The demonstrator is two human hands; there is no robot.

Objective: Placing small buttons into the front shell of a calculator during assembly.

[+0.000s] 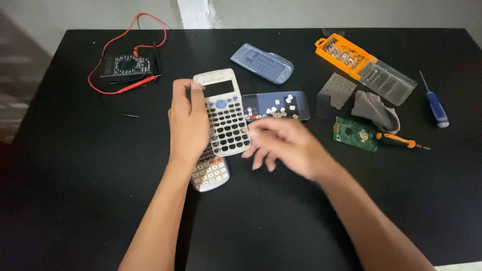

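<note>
My left hand (187,123) grips the left edge of a grey calculator front shell (224,113) with empty key holes and holds it above the black table (75,165). Under that hand lies a second grey calculator (211,173) with its keys in place. My right hand (282,145) hovers blurred just right of the shell, fingers spread and holding nothing. Behind it lies a dark blue calculator cover (281,100) with several small white keys scattered on it.
A blue slide cover (262,62) lies farther back. A multimeter (128,65) with red leads sits back left. At right are an orange bit case (364,65), a grey keypad mat (338,90), a grey cloth (375,110), a green circuit board (355,134), and two screwdrivers (435,106) (401,142).
</note>
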